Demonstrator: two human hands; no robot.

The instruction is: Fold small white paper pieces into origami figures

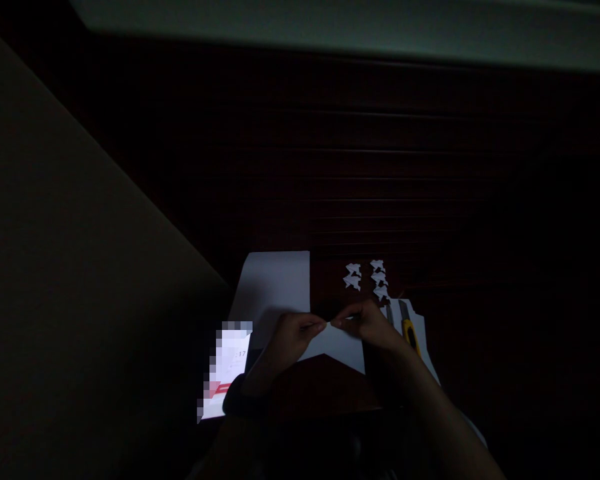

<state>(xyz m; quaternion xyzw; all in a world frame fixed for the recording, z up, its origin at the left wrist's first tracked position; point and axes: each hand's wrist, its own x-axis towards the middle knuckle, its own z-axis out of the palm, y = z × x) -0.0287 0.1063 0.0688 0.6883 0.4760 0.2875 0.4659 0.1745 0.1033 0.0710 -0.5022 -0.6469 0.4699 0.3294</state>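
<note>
in the lower middle of the frame, two bare hands meet almost tip to tip. the left hand has its thumb and finger closed in a narrow pinch, and the right hand makes the same kind of pinch from the other side. between the fingertips there is a tiny white bit, which seems to be a small piece of paper, though the light is too poor for telling its shape. below the hands lies a white sheet, whose lower edge makes a peak near the middle. on the left wrist sits a dark band.

left of the hands, a larger white sheet is spread, and the left hand partly covers its lower corner. nearer to the lower left, a lit screen shines, with one part of it blurred by squares. above and to the right of the hands, small folded white papers stand in two columns: a pair and a group of three. at the right, just beside the right forearm, a yellow cutter lies on a white paper
</note>
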